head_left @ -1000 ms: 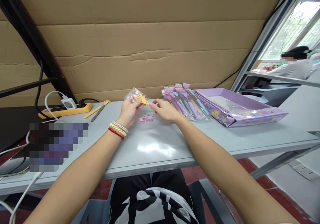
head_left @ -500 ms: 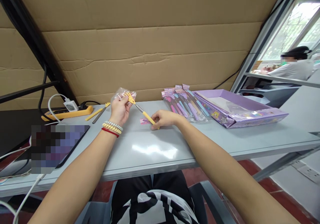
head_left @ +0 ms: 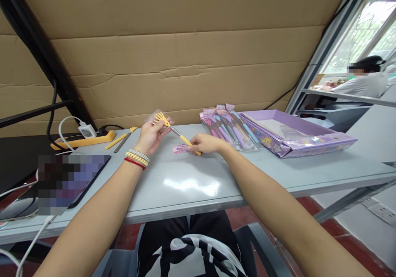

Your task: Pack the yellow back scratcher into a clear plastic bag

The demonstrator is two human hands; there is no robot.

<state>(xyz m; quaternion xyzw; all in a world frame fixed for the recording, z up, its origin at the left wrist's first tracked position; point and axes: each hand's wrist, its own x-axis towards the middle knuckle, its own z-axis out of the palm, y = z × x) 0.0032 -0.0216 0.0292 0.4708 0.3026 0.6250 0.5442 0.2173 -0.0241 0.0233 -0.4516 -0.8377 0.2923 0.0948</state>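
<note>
A yellow back scratcher (head_left: 185, 139) with a metal shaft slants between my hands above the table. My left hand (head_left: 150, 136) is closed around its claw end, with a crumpled clear plastic wrapper (head_left: 168, 119) beside the fingers. My right hand (head_left: 204, 143) pinches the yellow handle near its lower end. Just left of those fingers lies a small pink printed card (head_left: 180, 148), partly covered by the hand. Beyond my left wrist are a loose yellow handle (head_left: 115, 142) and a metal rod with a yellow claw (head_left: 124, 139).
Several wrapped back scratchers (head_left: 230, 128) in pink, purple and blue lie at the back, against an open purple box (head_left: 315, 145). At left are a tablet (head_left: 89, 178), a yellow power strip (head_left: 107, 137) and white cables. A cardboard panel (head_left: 185, 79) stands behind the table (head_left: 185, 190). Another person sits far right.
The back scratcher has shifted slightly right, with its claw showing more fully. My right hand has risen a little, and more of the pink card is visible.
</note>
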